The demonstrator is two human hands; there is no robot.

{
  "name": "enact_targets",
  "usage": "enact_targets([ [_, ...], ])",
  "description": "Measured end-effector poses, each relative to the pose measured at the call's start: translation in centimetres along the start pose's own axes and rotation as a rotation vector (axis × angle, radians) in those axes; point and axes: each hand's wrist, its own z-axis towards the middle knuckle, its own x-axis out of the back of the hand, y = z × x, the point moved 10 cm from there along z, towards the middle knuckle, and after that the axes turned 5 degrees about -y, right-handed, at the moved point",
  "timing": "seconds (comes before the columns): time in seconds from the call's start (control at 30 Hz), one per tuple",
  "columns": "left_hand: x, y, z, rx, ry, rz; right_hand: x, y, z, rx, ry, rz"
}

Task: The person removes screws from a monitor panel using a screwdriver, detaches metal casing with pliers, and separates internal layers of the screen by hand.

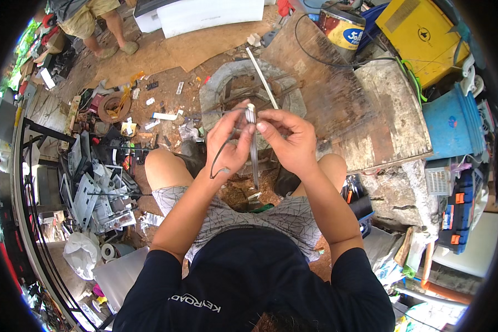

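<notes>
In front of my knees, both hands meet at a bundle of grey wire (250,115) with a whitish top end. Its strands hang down between my legs as a narrow grey strip. My left hand (227,141) is closed round the bundle from the left, and a thin dark wire (220,149) loops across it to the wrist. From the other side, my right hand (289,138) pinches the bundle with thumb and fingertips. The exact grip between the fingers is partly hidden. Just beyond them, a white rod (263,77) leans over an octagonal concrete ring (218,83).
Scrap metal parts (97,193) and a white plastic bag (83,254) lie at left. On the right are a worn wooden board (393,122), a blue bucket (454,127), a yellow case (423,36) and a rusty can (340,33). Another person (97,25) stands at the far left.
</notes>
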Motion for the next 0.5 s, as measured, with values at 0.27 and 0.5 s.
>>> enact_targets([
  [0.27,16.5,-6.4,3.3,0.247,0.599,-0.339,4.1,3.0,-3.5,-0.137,-0.020,-0.053],
  [0.5,24.5,-16.3,1.7,0.387,0.781,-0.667,4.9,2.0,-9.1,-0.143,-0.179,0.233],
])
